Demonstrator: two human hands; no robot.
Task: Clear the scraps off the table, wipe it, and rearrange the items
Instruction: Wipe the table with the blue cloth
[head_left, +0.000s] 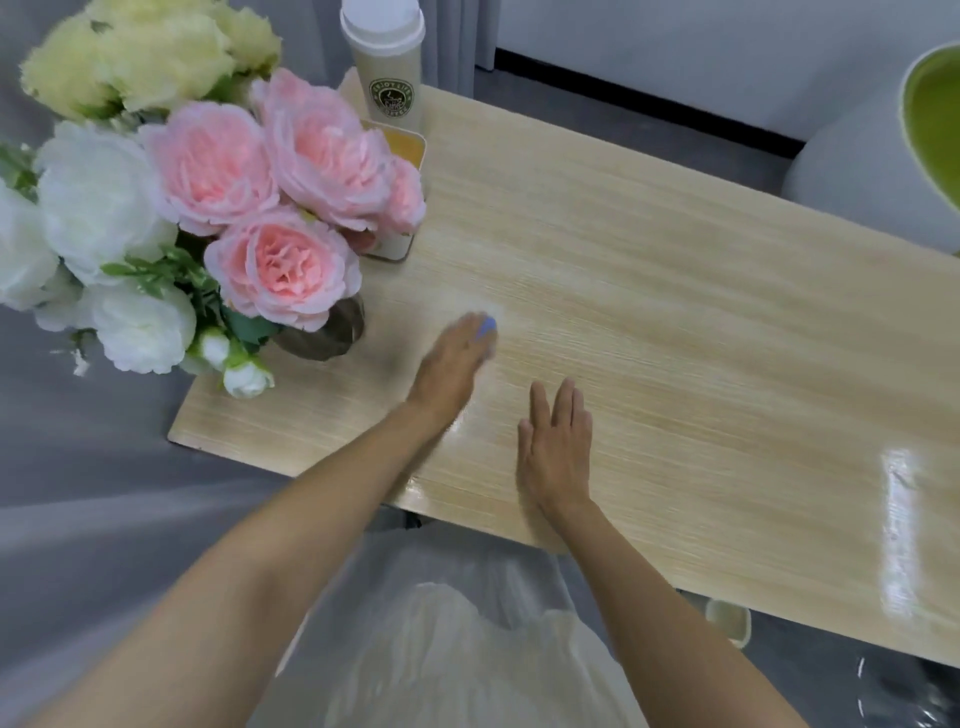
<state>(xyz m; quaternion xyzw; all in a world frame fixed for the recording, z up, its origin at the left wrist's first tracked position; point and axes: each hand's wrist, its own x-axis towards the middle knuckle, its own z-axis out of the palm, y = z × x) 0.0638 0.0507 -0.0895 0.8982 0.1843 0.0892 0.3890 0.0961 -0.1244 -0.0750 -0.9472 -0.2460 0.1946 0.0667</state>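
Cloth (487, 328) is being pressed to the table (675, 312) under the left hand (449, 366), its grip too blurred to tell, the right hand (558, 452) being laid flat beside it, and the vase (322, 335) just left is being endangered by any wide sweep.

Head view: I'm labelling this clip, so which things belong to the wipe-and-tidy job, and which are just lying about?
Job: table; blue cloth under the left hand (blurred); right hand flat on the table; flower vase, coffee cup and yellow box, to rearrange.
Lying about: green-lined chair; grey drapes; pale container below the table edge.
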